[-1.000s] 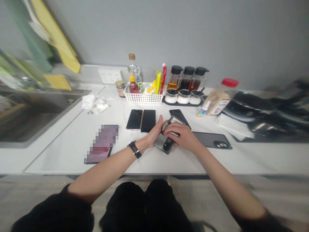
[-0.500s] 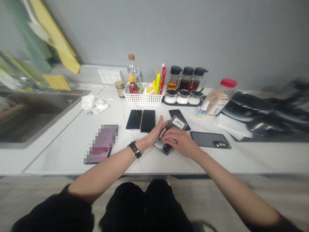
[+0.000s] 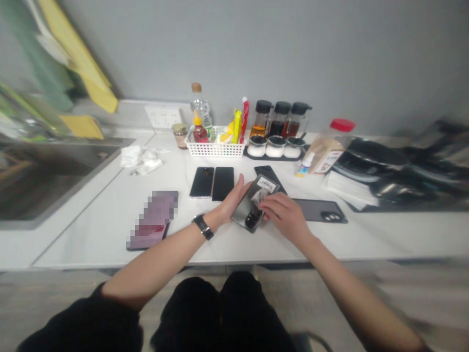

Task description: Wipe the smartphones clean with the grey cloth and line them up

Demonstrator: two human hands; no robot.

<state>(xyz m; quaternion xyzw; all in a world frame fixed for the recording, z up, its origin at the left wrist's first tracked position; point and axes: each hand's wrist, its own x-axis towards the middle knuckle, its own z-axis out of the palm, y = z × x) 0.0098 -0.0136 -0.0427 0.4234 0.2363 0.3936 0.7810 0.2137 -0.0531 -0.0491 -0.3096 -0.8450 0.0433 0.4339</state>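
My left hand, with a black watch on its wrist, grips a grey phone by its left edge, thumb raised along the side. The phone is tilted above the counter, back side up, showing a dark camera bump and a white barcode label near its far end. Over the middle of its back, the fingers of my right hand are pinched on a small whitish crumpled tissue, partly hidden by the fingertips. Two dark phones lie side by side beyond my left hand. Another dark phone lies partly covered behind the held one.
Right of my hands lies a grey phone or case. A pixelated phone is at left, near crumpled white tissues and the sink. Behind stand a white basket, condiment jars and a red-lidded jar.
My right hand has shifted rightward over the phone's back, and its fingertips have drawn away from the left edge. More of the phone's back shows. My left hand keeps its hold.
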